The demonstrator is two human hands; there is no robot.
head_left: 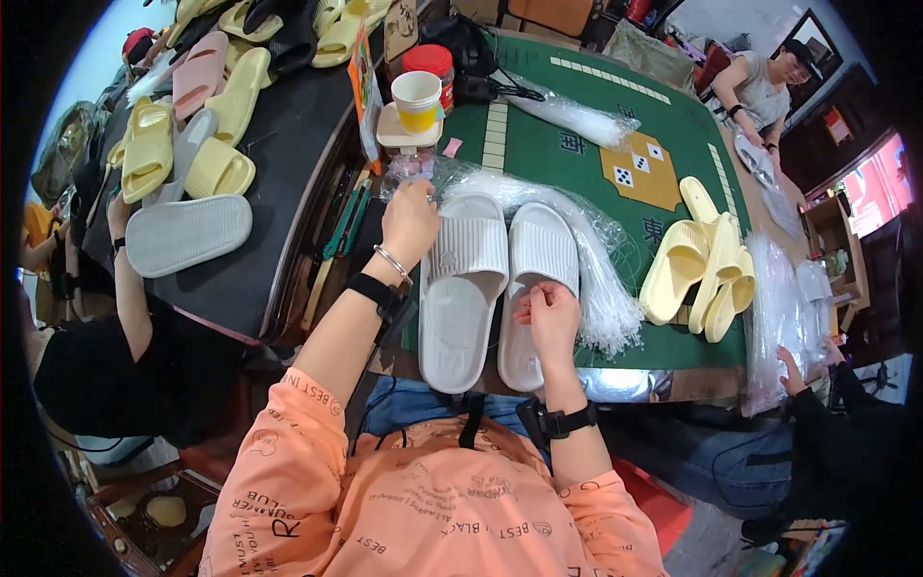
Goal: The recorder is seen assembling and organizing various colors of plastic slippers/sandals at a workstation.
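A pair of light grey slide slippers lies in front of me, toes pointing away: a left slipper [460, 288] and a right slipper [538, 245]. My left hand [411, 223] is beside the left slipper's strap, fingers closed at a small clear plastic bag [408, 169]; what they pinch is hidden. Over the right slipper's opening is my right hand [552, 322], its fingertips pressed together. Anything between them is too small to make out. A bundle of thin white plastic strands [601, 274], like tag fasteners, curves behind and to the right of the slippers.
Pale yellow slippers [678, 269] are piled to the right. A white-and-yellow cup [417, 102] and red-lidded jar [429, 63] stand behind. A green cutter knife [348, 219] lies left. More slippers [188, 237] cover the black table, where a person sits; others work at right.
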